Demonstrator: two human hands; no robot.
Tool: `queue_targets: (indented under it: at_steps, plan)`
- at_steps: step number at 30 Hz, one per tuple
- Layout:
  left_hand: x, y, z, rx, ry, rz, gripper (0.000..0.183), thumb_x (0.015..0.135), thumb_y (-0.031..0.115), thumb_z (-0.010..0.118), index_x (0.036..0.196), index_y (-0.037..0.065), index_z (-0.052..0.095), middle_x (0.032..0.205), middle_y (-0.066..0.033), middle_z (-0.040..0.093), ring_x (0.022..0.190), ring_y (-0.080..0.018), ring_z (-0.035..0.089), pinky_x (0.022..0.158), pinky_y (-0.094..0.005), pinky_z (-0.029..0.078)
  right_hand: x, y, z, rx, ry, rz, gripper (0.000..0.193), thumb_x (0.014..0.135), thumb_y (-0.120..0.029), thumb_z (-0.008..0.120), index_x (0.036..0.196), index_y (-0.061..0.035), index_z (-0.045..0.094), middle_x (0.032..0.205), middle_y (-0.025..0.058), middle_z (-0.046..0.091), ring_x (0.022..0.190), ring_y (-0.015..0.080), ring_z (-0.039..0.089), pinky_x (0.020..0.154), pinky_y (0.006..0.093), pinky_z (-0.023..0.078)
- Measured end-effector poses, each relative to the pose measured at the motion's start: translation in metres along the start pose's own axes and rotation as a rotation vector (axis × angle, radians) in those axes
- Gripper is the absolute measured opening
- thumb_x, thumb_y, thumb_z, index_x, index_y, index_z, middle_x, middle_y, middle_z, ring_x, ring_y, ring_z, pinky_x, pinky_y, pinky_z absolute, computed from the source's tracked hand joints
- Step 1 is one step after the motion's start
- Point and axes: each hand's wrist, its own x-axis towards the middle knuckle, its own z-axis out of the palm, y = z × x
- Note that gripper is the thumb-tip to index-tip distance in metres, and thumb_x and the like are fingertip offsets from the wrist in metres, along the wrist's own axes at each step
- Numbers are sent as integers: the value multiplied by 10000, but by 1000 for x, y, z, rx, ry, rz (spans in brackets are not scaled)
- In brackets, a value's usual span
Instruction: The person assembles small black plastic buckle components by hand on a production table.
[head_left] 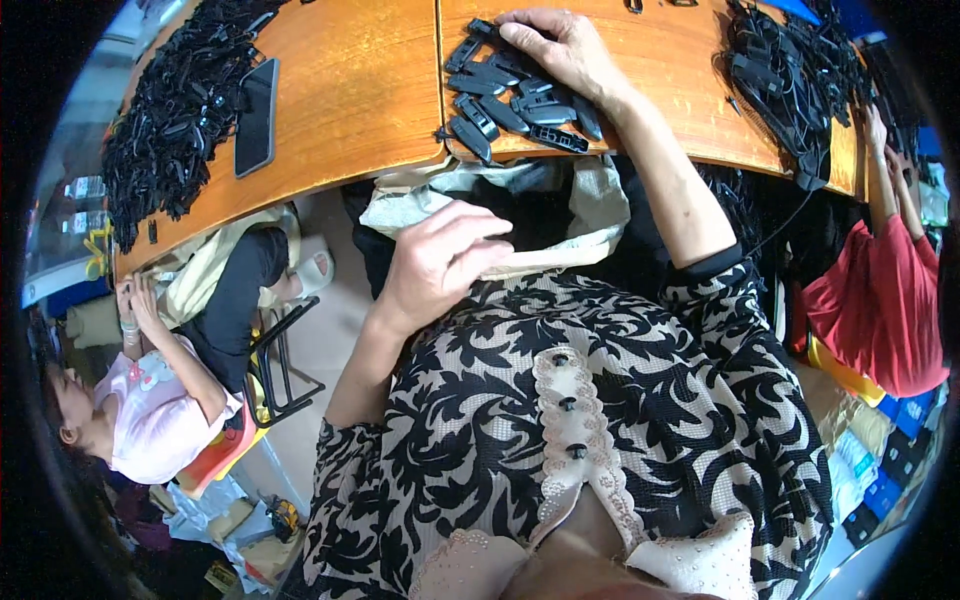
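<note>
A curved wooden table runs across the top of the view, seen from above by a person wearing a black-and-cream patterned blouse. On the table's far left lies a large heap of black plastic parts, and a second tangled heap of black parts lies at the far right. A dark phone rests flat just beside the left heap.

Below the table edge, a pale cloth bag hangs open over the person's lap.

Near the middle of the table sits a small cluster of flat black plastic pieces, laid side by side close to the table's near edge. The right hand rests palm down on the top of this cluster, fingers spread and touching the pieces without closing around any of them.

The left hand hovers over the lap, just beside the cloth bag, with fingers curled loosely inward; I cannot tell whether it holds anything.

A seated person in a pink top is at lower left, and another in a red top works at the right edge.
</note>
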Motion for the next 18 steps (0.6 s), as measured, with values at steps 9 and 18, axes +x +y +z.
queue_targets:
  at_steps: [9, 18]
  plan:
    - [30, -3, -17, 307, 308, 197, 285, 747, 9, 765, 1024, 32, 702, 1102, -123, 695, 1027, -288, 664, 891, -364, 526, -16, -6, 3, -28, -32, -54, 360, 902, -386, 631, 1101, -101, 728, 1041, 140, 723, 967, 295, 688, 897, 384, 516]
    - [137, -76, -26, -140, 333, -227, 622, 1034, 486, 377, 1408, -1, 474, 1430, -205, 493, 1338, -265, 456, 1122, -360, 325, -11, -4, 6, 0, -84, -47, 345, 992, -301, 562, 1208, -56, 674, 1156, 141, 692, 1101, 243, 634, 979, 346, 464]
